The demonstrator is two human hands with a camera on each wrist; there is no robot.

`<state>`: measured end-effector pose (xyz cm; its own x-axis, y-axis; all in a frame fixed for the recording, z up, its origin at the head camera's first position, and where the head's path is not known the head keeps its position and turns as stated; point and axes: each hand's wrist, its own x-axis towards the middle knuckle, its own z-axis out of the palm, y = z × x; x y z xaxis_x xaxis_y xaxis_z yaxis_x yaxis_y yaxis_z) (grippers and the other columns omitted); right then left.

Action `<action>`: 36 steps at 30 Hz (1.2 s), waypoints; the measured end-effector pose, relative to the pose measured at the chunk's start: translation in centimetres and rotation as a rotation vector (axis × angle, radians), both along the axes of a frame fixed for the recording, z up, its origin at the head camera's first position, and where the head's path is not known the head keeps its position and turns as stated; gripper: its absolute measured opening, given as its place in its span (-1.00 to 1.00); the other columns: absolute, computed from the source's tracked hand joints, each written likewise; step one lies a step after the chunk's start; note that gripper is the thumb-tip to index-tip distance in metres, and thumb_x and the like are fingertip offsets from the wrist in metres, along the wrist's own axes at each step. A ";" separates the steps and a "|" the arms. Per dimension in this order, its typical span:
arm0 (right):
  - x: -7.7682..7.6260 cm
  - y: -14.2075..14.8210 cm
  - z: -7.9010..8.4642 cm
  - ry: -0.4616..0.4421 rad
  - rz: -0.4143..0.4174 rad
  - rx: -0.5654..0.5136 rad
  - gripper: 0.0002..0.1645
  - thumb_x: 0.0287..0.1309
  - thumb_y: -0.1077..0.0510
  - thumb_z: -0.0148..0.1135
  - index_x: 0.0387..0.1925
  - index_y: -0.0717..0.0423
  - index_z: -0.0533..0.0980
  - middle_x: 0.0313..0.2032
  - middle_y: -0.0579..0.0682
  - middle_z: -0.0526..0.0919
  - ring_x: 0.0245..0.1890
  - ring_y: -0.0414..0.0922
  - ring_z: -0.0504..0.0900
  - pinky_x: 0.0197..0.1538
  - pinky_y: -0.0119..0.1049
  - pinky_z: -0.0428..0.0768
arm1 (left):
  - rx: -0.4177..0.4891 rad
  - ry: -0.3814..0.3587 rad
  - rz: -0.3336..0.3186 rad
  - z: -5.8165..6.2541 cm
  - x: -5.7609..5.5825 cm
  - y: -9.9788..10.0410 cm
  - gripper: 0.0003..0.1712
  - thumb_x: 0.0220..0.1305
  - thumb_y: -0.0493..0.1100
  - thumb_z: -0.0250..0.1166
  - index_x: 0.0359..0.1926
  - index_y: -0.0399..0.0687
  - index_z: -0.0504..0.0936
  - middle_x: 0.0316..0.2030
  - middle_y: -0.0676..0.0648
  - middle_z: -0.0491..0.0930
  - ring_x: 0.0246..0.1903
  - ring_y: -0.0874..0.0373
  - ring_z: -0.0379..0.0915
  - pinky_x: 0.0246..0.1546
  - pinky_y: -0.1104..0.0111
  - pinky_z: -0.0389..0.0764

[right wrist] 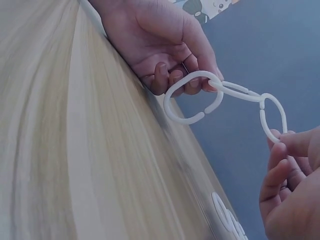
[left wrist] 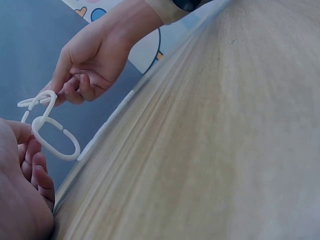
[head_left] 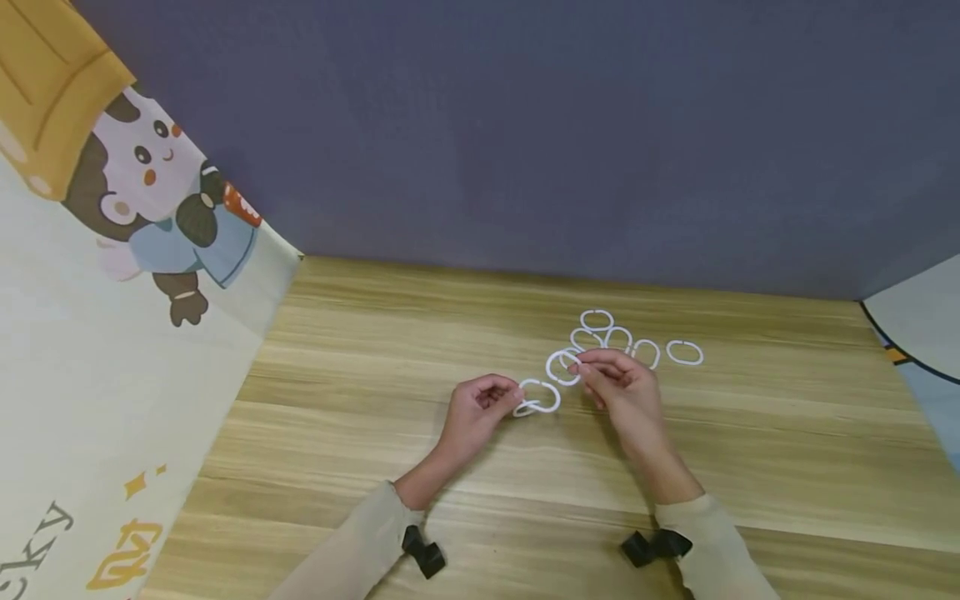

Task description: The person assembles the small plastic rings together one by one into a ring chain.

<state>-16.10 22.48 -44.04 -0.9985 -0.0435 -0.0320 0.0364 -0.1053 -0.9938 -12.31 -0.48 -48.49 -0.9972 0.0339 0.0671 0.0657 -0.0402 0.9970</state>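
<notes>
Both hands are raised over the wooden table with white oval split links between them. My left hand [head_left: 480, 408] pinches the links at a joint where an end link [right wrist: 172, 95] hooks through a middle link [right wrist: 235, 92]. The end link hangs beside its curled fingers, with a small gap in its side. Thumb and fingertips of my right hand [head_left: 626, 392] pinch another link [right wrist: 285, 115], whose gap is at the far end of the middle link. In the left wrist view, the end link [left wrist: 72, 145] dangles in front of the left fingers.
Several loose white links lie on the table [head_left: 390, 333] beyond the right hand, one link [head_left: 685, 352] apart at the right. A dark blue panel [head_left: 525, 142] stands along the back edge. A printed cartoon wall [head_left: 247, 333] borders the left side.
</notes>
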 end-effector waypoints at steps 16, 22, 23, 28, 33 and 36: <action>-0.9 -0.9 -0.3 0.010 0.056 0.012 -0.89 0.43 0.49 0.35 -0.07 0.43 0.70 -0.30 -0.11 0.88 -0.51 -0.30 0.59 -0.50 -0.50 0.48 | -0.022 0.029 0.006 -0.3 -0.7 0.2 -0.89 0.41 -0.40 0.47 -0.17 -0.47 0.78 -0.34 -0.26 0.76 -0.42 0.30 0.51 -0.35 0.52 0.55; -1.2 -0.9 -0.5 0.021 0.094 0.000 -0.88 0.42 0.50 0.35 -0.10 0.37 0.72 -0.27 0.01 0.89 -0.52 -0.30 0.59 -0.48 -0.49 0.52 | -0.033 0.037 0.008 -0.5 -1.0 0.3 -0.88 0.41 -0.40 0.46 -0.19 -0.48 0.77 -0.40 -0.17 0.73 -0.45 0.32 0.49 -0.37 0.52 0.53; -1.2 -1.0 -0.6 0.023 0.097 0.001 -0.88 0.42 0.50 0.34 -0.10 0.37 0.72 -0.27 0.03 0.89 -0.52 -0.30 0.59 -0.49 -0.49 0.51 | -0.034 0.038 0.006 -0.5 -1.0 0.2 -0.88 0.41 -0.40 0.46 -0.19 -0.48 0.77 -0.40 -0.17 0.72 -0.45 0.32 0.49 -0.38 0.52 0.53; -1.2 -0.9 -0.7 0.027 0.102 0.014 -0.90 0.42 0.51 0.34 -0.09 0.42 0.70 -0.28 0.01 0.89 -0.54 -0.31 0.55 -0.49 -0.49 0.51 | -0.038 0.033 -0.005 -0.4 -1.0 0.2 -0.90 0.42 -0.39 0.46 -0.18 -0.45 0.78 -0.40 -0.19 0.72 -0.45 0.30 0.50 -0.37 0.52 0.53; -1.2 -0.9 -0.7 0.030 0.112 0.020 -0.90 0.41 0.50 0.35 -0.11 0.40 0.71 -0.30 -0.03 0.89 -0.54 -0.31 0.53 -0.48 -0.49 0.50 | -0.040 0.033 -0.005 -0.4 -0.9 0.1 -0.91 0.42 -0.40 0.46 -0.18 -0.43 0.79 -0.40 -0.19 0.72 -0.45 0.30 0.49 -0.38 0.52 0.53; -1.3 -0.8 -0.8 0.034 0.116 0.020 -0.90 0.41 0.50 0.36 -0.12 0.38 0.72 -0.29 0.02 0.89 -0.55 -0.30 0.52 -0.49 -0.50 0.48 | -0.038 0.038 -0.001 -0.4 -0.9 0.1 -0.91 0.42 -0.40 0.46 -0.19 -0.44 0.79 -0.41 -0.20 0.71 -0.46 0.31 0.48 -0.39 0.52 0.52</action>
